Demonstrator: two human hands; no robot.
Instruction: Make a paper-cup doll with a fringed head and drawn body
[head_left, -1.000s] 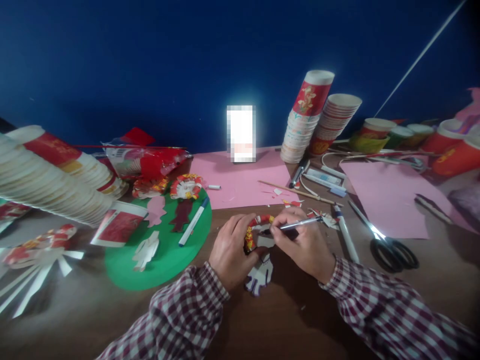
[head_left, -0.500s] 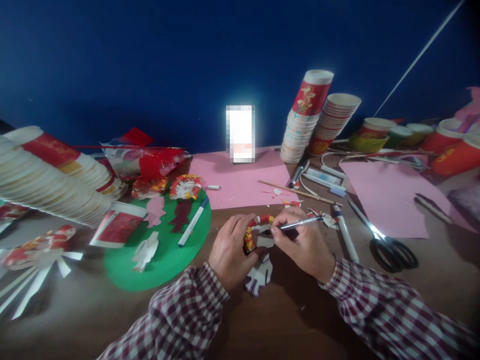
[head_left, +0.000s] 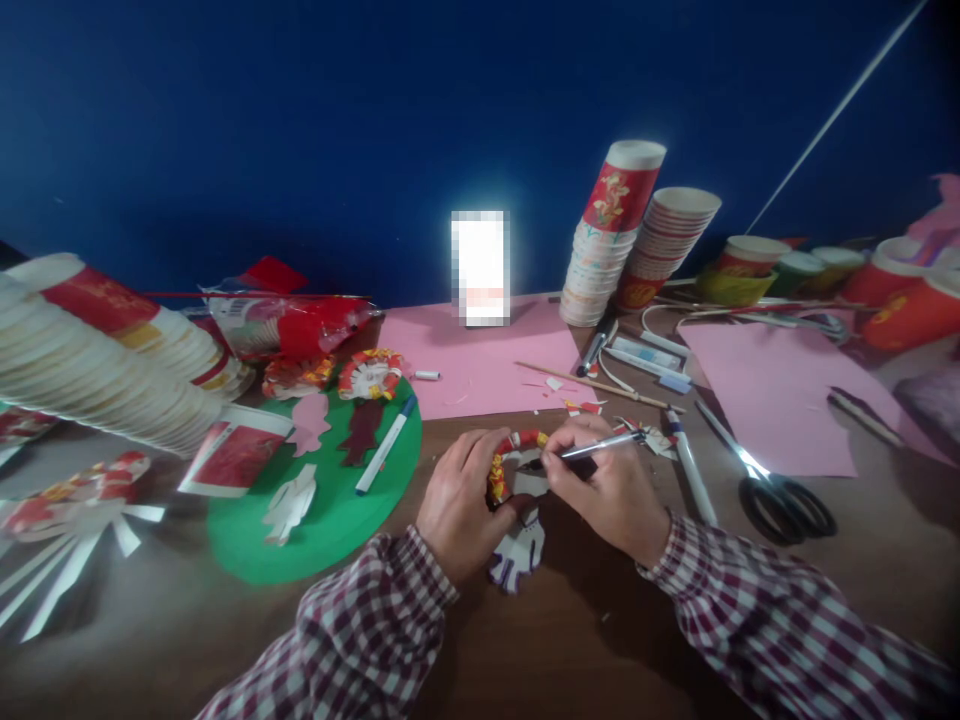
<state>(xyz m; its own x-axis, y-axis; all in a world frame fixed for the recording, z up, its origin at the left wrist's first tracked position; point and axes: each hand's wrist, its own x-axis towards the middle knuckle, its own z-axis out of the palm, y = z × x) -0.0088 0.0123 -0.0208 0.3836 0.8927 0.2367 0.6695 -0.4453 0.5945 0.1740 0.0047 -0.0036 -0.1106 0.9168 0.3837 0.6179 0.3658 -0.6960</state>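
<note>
My left hand (head_left: 466,495) is closed on the left edge of a paper doll (head_left: 517,550). The doll has a white round head ringed with curled red and yellow paper, and a white body outlined in purple below. Thumb and fingers press it against the brown table. In my right hand (head_left: 600,485) is a pen (head_left: 600,447), held in a writing grip, its dark tip at the white round part. Some of the doll is hidden under my hands.
Scissors (head_left: 765,485) and a white marker (head_left: 691,470) lie right of my hands. To the left, a green paper disc (head_left: 247,550) bears paper cut-outs and a blue-capped marker (head_left: 386,445). Pink sheets (head_left: 480,390), stacked paper cups (head_left: 600,270) and paper scraps stand or lie farther back.
Almost nothing differs. Both hands keep their grip, and the pen tip stays on the white part with at most a tiny shift.
</note>
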